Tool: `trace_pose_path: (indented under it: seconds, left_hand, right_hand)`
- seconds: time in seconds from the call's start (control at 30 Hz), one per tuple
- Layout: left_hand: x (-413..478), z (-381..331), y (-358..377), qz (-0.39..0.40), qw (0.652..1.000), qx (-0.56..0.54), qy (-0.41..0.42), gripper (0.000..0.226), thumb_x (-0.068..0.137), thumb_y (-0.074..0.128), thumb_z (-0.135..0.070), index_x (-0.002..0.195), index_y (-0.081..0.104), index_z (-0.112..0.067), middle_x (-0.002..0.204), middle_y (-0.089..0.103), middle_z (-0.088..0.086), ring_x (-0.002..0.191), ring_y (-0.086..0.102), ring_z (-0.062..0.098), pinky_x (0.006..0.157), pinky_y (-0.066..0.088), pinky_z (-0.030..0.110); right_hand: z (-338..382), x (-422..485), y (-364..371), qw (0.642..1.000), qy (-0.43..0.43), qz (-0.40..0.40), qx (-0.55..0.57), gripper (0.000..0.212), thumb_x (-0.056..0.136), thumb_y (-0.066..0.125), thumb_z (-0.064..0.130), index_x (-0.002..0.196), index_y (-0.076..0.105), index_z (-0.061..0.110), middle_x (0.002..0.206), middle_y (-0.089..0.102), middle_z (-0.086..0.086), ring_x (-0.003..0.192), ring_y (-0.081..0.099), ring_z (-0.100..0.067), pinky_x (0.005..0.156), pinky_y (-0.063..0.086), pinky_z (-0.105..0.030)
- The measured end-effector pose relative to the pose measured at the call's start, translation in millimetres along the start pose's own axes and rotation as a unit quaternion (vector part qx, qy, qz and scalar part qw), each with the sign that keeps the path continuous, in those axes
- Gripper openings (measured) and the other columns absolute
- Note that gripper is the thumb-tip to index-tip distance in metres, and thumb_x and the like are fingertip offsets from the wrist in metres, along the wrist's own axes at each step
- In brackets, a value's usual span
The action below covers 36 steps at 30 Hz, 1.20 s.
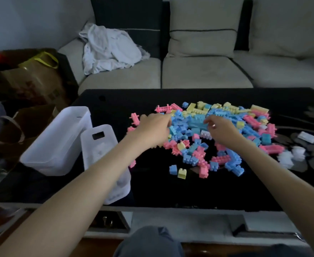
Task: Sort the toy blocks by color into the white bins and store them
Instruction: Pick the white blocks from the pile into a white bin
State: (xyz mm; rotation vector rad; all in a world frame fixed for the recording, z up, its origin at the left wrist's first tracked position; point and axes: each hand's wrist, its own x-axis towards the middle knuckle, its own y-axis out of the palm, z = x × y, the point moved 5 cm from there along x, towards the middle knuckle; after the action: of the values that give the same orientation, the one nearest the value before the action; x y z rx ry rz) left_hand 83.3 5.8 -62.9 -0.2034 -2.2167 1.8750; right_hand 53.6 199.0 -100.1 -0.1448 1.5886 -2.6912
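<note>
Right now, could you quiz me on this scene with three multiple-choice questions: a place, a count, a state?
1. Where do the bins stand?
A) left of the blocks
B) right of them
C) on the sofa

2. How many bins show?
A) one
B) two
C) four

3. How are the blocks?
A) all binned
B) mixed in a pile on the table
C) stacked in a tower

Answers:
1 A: they stand at the table's left edge.
2 B: there is a far bin and a near bin.
3 B: pink, blue and yellow lie jumbled together.
</note>
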Motion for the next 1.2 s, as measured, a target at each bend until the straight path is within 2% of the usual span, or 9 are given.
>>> trace_pose_path:
  seconds: [0.13,0.33,0.43,0.6,0.7,0.87,1.0,1.07,1.2]
  left_hand:
    - [41.6,-56.8,28.8,0.019,0.996,-0.030,0.082,0.029,0.093,0.044,-0.008,0.118,0.054,-0.016,0.115,0.060,0.001,0.110,0.053,0.022,0.097,0.031,0.038]
    - [80.6,-96.5,70.0,0.074,0.989,0.074,0.102,0.037,0.093,0.047,-0.011,0.130,0.046,-0.015,0.118,0.057,0.008,0.119,0.047,0.028,0.105,0.025,0.047]
    - [86.6,-95.2,82.0,0.090,0.987,0.097,0.093,0.043,0.093,0.047,-0.016,0.136,0.041,-0.017,0.123,0.054,0.009,0.124,0.042,0.028,0.109,0.021,0.049]
    - [90.9,-95.5,84.2,0.070,0.988,0.088,0.107,0.030,0.091,0.054,-0.022,0.119,0.050,-0.012,0.115,0.055,0.009,0.117,0.046,0.029,0.103,0.030,0.045]
    - [91.8,-97.8,77.1,0.050,0.992,0.047,0.102,0.022,0.087,0.054,-0.010,0.109,0.053,-0.005,0.105,0.059,0.012,0.108,0.050,0.030,0.090,0.044,0.038]
    - [93.5,-110.2,59.8,0.037,0.998,-0.021,0.045,0.004,0.090,0.053,-0.010,0.090,0.050,-0.007,0.081,0.050,0.006,0.086,0.053,0.026,0.063,0.038,0.030]
    - [95.9,-132.0,62.9,0.051,0.997,-0.054,0.029,0.033,0.091,0.054,-0.021,0.064,0.038,-0.012,0.063,0.040,0.001,0.057,0.041,0.017,0.049,0.028,0.026]
    - [94.8,-145.4,65.7,0.068,0.995,-0.076,0.015,0.038,0.091,0.054,-0.022,0.060,0.034,-0.013,0.059,0.035,0.000,0.050,0.033,0.013,0.046,0.024,0.025]
    - [91.1,-171.5,68.2,0.092,0.988,-0.127,0.013,0.035,0.086,0.056,-0.017,0.060,0.034,-0.013,0.058,0.032,0.000,0.047,0.028,0.013,0.044,0.021,0.024]
  right_hand:
    - [-49.3,6.4,-13.5,1.000,0.030,-0.003,0.008,0.029,0.094,0.043,0.009,0.119,0.058,0.015,0.114,0.062,-0.010,0.092,0.061,-0.026,0.077,0.049,-0.036]
    - [-48.7,28.7,-3.3,0.996,-0.060,-0.010,-0.062,0.044,0.093,0.055,0.024,0.136,0.044,0.019,0.132,0.047,-0.007,0.124,0.037,-0.025,0.098,0.031,-0.035]
    - [-47.6,39.5,8.9,0.990,-0.067,-0.007,-0.122,0.029,0.094,0.051,0.027,0.122,0.052,0.021,0.124,0.049,-0.003,0.119,0.038,-0.023,0.094,0.028,-0.035]
    - [-53.5,45.7,13.2,0.994,-0.049,-0.018,-0.095,0.018,0.093,0.051,0.023,0.109,0.053,0.017,0.114,0.051,-0.003,0.112,0.041,-0.022,0.090,0.029,-0.034]
    - [-55.2,45.0,8.8,0.996,-0.047,-0.019,-0.078,0.023,0.092,0.051,0.023,0.115,0.054,0.019,0.114,0.050,-0.001,0.114,0.041,-0.021,0.089,0.026,-0.033]
    - [-57.5,33.1,-20.0,0.998,-0.054,-0.025,-0.017,0.028,0.098,0.044,0.025,0.123,0.054,0.020,0.116,0.042,-0.001,0.102,0.049,-0.017,0.091,0.030,-0.029]
    - [-66.7,17.8,-38.7,0.998,-0.056,-0.010,0.042,0.027,0.099,0.043,0.021,0.121,0.056,0.013,0.111,0.035,0.000,0.074,0.044,-0.004,0.060,0.035,-0.013]
    - [-78.9,10.6,-47.1,0.997,-0.036,-0.022,0.070,0.023,0.099,0.044,0.021,0.116,0.057,0.014,0.110,0.036,0.002,0.074,0.045,-0.003,0.057,0.037,-0.010]
    - [-116.6,-7.4,-68.2,0.983,0.027,-0.067,0.170,0.012,0.098,0.042,0.018,0.100,0.053,0.015,0.108,0.055,-0.003,0.091,0.063,-0.019,0.073,0.053,-0.037]
